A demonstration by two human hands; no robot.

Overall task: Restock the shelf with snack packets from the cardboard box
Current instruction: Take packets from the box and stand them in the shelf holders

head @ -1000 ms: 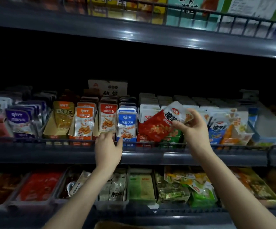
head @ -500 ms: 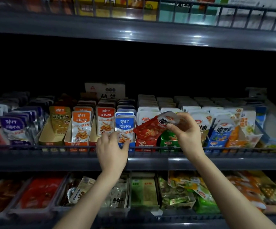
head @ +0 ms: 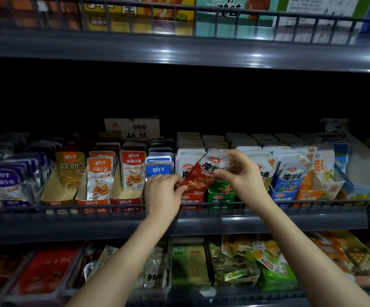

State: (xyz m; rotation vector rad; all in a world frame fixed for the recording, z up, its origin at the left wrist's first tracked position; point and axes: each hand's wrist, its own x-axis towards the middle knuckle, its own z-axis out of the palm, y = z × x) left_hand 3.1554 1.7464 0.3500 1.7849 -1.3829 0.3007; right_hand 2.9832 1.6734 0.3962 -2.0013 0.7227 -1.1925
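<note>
Fingers of the right hand (head: 241, 176) pinch the clear upper end of a red snack packet (head: 201, 173), while the left hand (head: 163, 189) pinches its lower corner. The packet hangs tilted above the red display carton (head: 190, 198) at the front of the middle shelf (head: 268, 220), long axis running lower left to upper right, printed face toward the camera. Dark grey shelving, wire front rail (head: 91, 207), dim light

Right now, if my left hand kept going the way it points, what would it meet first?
The red packet: your left hand points up-right, seemingly pinching its lower end. Beyond that, probably the red display box; depth is unclear.
</note>
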